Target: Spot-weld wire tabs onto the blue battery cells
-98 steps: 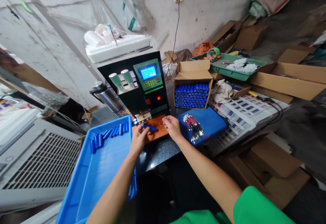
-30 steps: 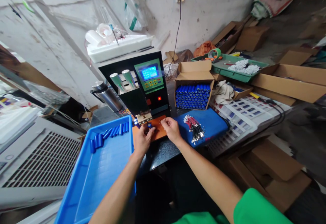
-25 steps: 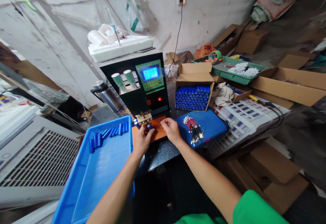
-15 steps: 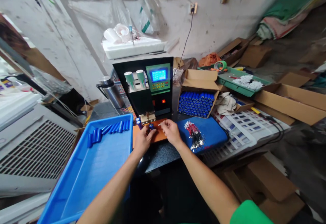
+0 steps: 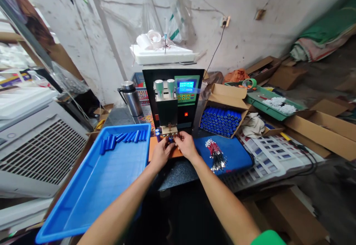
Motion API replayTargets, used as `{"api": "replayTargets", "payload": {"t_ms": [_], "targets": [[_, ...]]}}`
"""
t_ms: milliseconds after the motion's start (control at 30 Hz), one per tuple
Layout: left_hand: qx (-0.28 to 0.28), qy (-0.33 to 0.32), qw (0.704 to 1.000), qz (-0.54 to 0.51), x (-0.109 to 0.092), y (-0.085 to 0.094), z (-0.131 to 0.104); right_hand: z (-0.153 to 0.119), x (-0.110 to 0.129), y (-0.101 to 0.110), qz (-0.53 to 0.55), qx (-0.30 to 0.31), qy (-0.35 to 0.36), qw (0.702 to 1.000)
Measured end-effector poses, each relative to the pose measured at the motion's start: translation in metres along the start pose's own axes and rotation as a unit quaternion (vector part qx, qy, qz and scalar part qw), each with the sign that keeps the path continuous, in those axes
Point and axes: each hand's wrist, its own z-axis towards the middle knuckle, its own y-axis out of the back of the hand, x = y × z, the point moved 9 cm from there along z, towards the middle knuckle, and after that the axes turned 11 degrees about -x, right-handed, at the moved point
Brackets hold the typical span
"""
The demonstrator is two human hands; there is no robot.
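Between thumb and fingers of bare left hand point(image 5: 161, 153), pinching 1 blue cylindrical cell point(image 5: 170, 139), long axis hard to tell, near copper-coloured electrode pins point(image 5: 169, 126) just beyond grip; with right hand point(image 5: 186, 146) just right, can't tell if pinching anything.

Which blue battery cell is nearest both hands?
The blue cell between the left hand and right hand, at the spot welder; others are at the orange board's left, in the blue tray or in the cardboard box.

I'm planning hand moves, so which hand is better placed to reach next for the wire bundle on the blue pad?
Probably the right hand: it is nearer the wire bundle and blue pad. The left hand is farther off, at a blue cell.
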Motion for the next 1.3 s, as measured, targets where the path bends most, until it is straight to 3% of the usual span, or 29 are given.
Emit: {"api": "replayTargets", "payload": {"t_ms": [400, 1300], "targets": [[0.007, -0.006, 1.0, -0.022, 0.0064, -0.0021, -0.0007, 0.0027, -0.0018, -0.0036, -0.052, -0.009, 0.016, 0.998], [0.01, -0.001, 1.0, -0.025, 0.0038, -0.0017, -0.0008, 0.0039, -0.0037, -0.0052, -0.045, 0.005, 0.014, 0.999]]}}
